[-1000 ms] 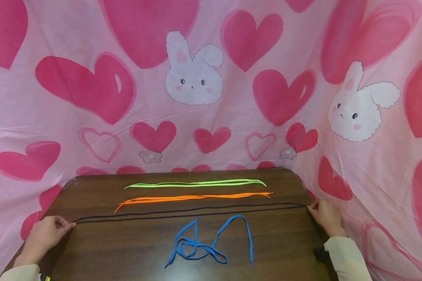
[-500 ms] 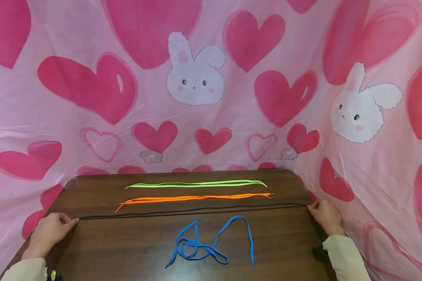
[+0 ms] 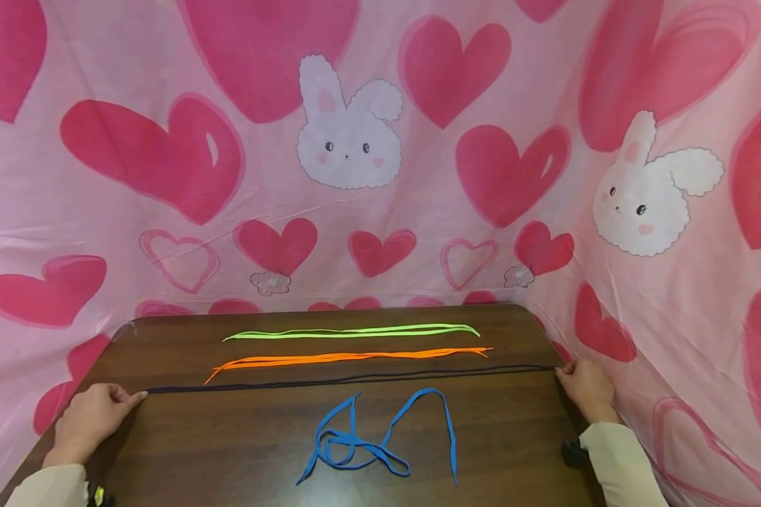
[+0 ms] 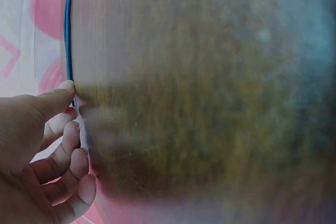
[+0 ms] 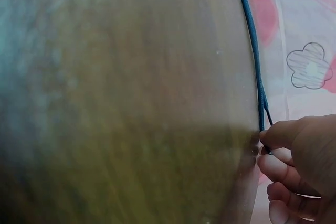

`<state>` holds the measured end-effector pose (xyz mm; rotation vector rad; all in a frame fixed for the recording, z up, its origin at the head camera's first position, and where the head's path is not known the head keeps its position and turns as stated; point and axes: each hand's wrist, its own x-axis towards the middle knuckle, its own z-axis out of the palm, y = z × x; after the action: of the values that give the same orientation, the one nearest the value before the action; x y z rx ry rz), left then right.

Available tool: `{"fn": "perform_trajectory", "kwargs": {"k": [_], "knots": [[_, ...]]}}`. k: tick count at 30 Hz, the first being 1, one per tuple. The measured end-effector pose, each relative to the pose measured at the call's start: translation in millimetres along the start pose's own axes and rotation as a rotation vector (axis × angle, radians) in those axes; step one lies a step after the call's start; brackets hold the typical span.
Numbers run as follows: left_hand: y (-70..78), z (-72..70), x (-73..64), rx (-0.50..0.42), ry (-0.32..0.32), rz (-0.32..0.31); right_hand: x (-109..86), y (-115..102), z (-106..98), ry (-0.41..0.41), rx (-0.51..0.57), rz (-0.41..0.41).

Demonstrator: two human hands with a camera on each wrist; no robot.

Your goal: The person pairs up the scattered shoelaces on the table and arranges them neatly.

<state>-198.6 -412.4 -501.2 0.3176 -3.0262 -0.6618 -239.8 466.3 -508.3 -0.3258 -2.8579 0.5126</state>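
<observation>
A dark shoelace (image 3: 279,384), doubled into two strands, stretches nearly straight across the table. My left hand (image 3: 91,420) pinches its left end between thumb and forefinger, near the table's left side. At the right side, my right hand (image 3: 588,389) pinches the other end the same way. In the left wrist view the strands of the dark shoelace (image 4: 68,35) lie tight together up to the thumb tip. The right wrist view shows the shoelace (image 5: 255,56) splitting slightly just before the fingers. In front of it lies a loosely tangled blue shoelace (image 3: 452,443), touched by neither hand.
Behind the dark lace, a folded orange shoelace (image 3: 330,358) lies lengthwise on the brown wooden table (image 3: 228,451). Farther back is a folded neon green shoelace (image 3: 418,329), roughly parallel to it. A pink curtain (image 3: 418,197) with hearts and rabbits hangs around the table's back and sides.
My left hand has moved slightly to the right and away from me, bringing its end back. The dark lace's two strands have drawn closer together. My right hand has stayed nearly still.
</observation>
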Motion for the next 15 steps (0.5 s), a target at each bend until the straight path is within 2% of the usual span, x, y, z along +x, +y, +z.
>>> {"fn": "perform_trajectory", "kwargs": {"k": [4, 10, 13, 15], "knots": [[-0.5, -1.5, -0.2, 0.011, 0.004, 0.004, -1.1, 0, 1, 0.008, -0.001, 0.007], [1.8, -4.8, -1.2, 0.031, -0.003, 0.034, -3.0, -2, -4, -0.030, 0.008, 0.014], [3.8, -7.8, -2.7, 0.056, 0.009, 0.054, -2.1, -4, -9, -0.055, -0.001, 0.003], [7.7, -11.2, -4.6, 0.081, 0.019, 0.070, -1.9, -7, -12, -0.044, -0.011, -0.027]]}}
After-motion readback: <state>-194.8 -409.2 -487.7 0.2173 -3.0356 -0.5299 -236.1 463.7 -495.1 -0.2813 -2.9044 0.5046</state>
